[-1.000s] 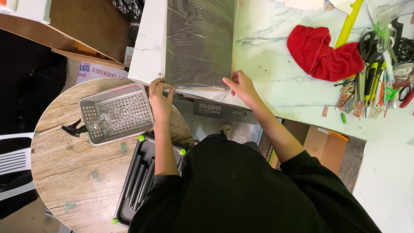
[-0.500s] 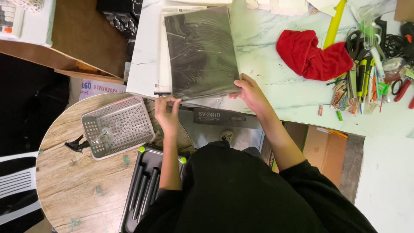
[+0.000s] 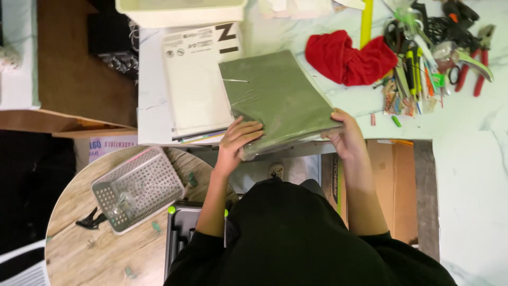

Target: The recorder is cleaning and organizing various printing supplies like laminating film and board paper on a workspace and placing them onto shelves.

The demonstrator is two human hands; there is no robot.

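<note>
While both hands grip it, a flat olive-green plastic packet (image 3: pixel 276 98) sits tilted at the near edge of the marble table (image 3: pixel 465 159). The left hand (image 3: pixel 239 139) lies on its lower left corner, fingers curled over the edge; the right hand (image 3: pixel 345 135) pinches its lower right corner. Under the packet lies a white printed sheet (image 3: pixel 193 79). A red cloth (image 3: pixel 346 57) and a heap of tools (image 3: pixel 434 47) lie to the right; a grey basket (image 3: pixel 136 188) rests on the round wooden table (image 3: pixel 79 249).
</note>
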